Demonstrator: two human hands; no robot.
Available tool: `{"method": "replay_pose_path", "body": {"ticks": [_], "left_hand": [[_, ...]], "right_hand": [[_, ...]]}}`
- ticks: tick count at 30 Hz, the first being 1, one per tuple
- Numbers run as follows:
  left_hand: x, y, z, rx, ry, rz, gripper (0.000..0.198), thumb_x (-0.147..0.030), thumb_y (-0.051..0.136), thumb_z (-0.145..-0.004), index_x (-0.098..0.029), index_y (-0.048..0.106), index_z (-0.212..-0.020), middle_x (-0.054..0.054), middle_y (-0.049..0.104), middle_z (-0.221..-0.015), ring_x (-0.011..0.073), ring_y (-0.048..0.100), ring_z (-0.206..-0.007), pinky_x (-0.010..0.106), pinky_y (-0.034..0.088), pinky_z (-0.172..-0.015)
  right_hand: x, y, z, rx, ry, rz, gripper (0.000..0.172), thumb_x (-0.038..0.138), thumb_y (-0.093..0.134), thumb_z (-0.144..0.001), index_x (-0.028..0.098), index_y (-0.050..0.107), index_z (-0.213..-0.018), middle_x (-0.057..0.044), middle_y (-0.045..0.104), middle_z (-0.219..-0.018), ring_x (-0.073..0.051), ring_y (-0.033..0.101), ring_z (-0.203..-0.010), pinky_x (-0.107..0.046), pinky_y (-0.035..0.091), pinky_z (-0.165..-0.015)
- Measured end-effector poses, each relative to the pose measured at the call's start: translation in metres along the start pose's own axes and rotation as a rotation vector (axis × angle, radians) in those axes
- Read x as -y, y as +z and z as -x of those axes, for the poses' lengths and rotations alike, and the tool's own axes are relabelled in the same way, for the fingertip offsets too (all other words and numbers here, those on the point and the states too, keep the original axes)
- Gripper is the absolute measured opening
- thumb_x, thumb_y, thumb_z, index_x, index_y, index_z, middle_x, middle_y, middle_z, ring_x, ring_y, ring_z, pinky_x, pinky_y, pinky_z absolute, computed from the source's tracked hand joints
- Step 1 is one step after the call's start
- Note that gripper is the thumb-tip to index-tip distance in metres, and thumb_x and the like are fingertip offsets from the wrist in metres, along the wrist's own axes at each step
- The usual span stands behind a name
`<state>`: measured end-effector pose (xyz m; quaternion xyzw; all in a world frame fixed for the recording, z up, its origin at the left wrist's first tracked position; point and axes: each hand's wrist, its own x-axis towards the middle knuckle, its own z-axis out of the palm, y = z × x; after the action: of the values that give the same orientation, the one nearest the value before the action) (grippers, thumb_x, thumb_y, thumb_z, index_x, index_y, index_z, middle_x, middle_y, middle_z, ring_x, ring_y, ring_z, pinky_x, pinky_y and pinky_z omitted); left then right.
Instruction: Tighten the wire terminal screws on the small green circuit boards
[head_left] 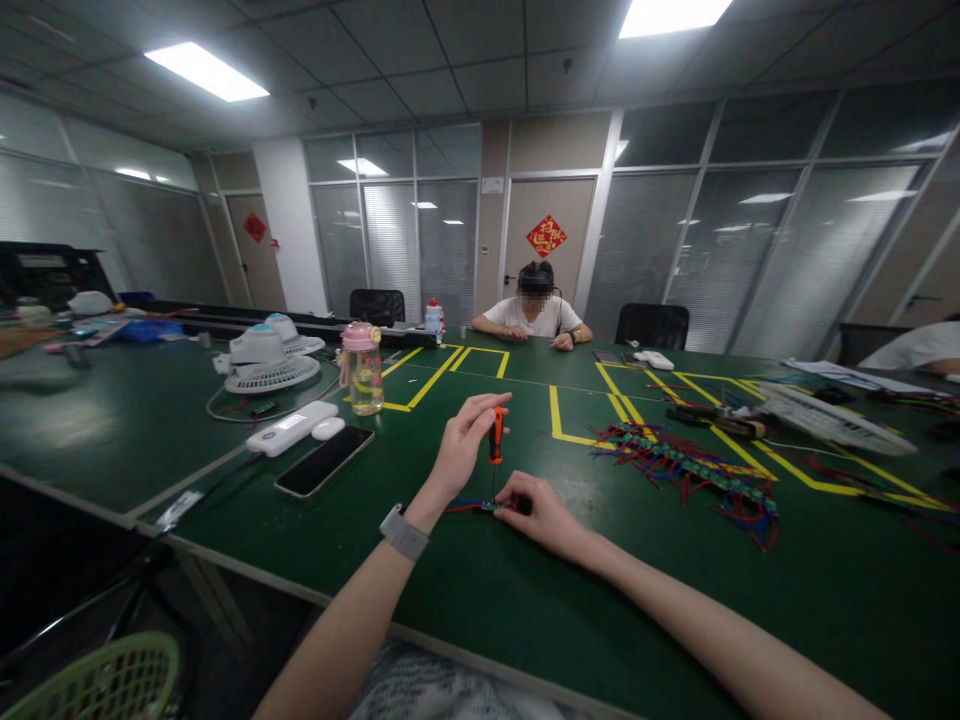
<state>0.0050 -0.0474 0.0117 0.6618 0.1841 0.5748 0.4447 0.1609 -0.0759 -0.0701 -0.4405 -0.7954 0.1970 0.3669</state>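
My left hand [466, 445] is closed around the orange and black handle of a screwdriver [496, 436], which stands upright with its thin shaft pointing down. The tip meets a small green circuit board [489, 506] on the table, where red and blue wires [465, 506] run off to the left. My right hand [536, 510] rests on the table, thumb and forefinger pinched at the board's right end. Its other fingers are curled under. A grey band is on my left wrist. The exact contact of the tip is too small to make out.
Right of my hands lies a row of wired circuit boards [690, 465]. To the left are a phone [325, 461], a white power strip [292, 428], a pink-lidded bottle [361, 368] and white fan parts [271, 360]. A person [536, 310] sits across the green table [465, 590].
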Motion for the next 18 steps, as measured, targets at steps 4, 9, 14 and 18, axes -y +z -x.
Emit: {"method": "replay_pose_path", "body": {"ticks": [4,9,14,18], "left_hand": [[0.0006,0.0015,0.0002,0.028,-0.06,0.067,0.036,-0.033,0.054,-0.083,-0.018,0.059,-0.116,0.007,0.063,-0.099,0.0166,0.062,-0.083,0.032,0.053,-0.074],[0.0001,-0.0014,-0.0002,-0.056,0.055,-0.119,0.025,-0.032,0.058,-0.081,-0.019,0.069,-0.099,0.007,0.059,-0.105,0.0159,0.06,-0.091,0.027,0.05,-0.08],[0.0026,0.0,-0.0004,0.034,-0.049,0.139,0.037,-0.033,0.053,-0.084,-0.019,0.059,-0.118,0.011,0.059,-0.118,0.0225,0.061,-0.099,0.038,0.052,-0.083],[0.0015,-0.0001,-0.0005,-0.051,-0.022,-0.027,0.034,-0.032,0.065,-0.075,-0.017,0.066,-0.105,0.008,0.065,-0.098,0.0176,0.064,-0.084,0.032,0.053,-0.077]], "right_hand": [[0.0006,0.0005,-0.0007,-0.006,0.006,0.004,0.005,0.015,0.065,-0.072,0.015,0.063,-0.077,0.0,0.056,-0.073,-0.012,0.051,-0.064,-0.022,0.04,-0.058],[0.0025,0.0003,-0.0011,-0.009,-0.007,0.018,0.004,0.014,0.064,-0.073,0.015,0.063,-0.076,0.0,0.056,-0.072,-0.012,0.051,-0.063,-0.022,0.04,-0.057],[0.0036,-0.0002,-0.0008,-0.012,0.0,0.016,0.004,0.014,0.064,-0.072,0.016,0.063,-0.076,0.0,0.056,-0.072,-0.012,0.052,-0.064,-0.023,0.041,-0.058],[0.0011,0.0003,-0.0005,-0.012,-0.015,0.01,0.003,0.014,0.064,-0.073,0.015,0.063,-0.076,0.0,0.055,-0.073,-0.012,0.051,-0.064,-0.023,0.04,-0.058]]}}
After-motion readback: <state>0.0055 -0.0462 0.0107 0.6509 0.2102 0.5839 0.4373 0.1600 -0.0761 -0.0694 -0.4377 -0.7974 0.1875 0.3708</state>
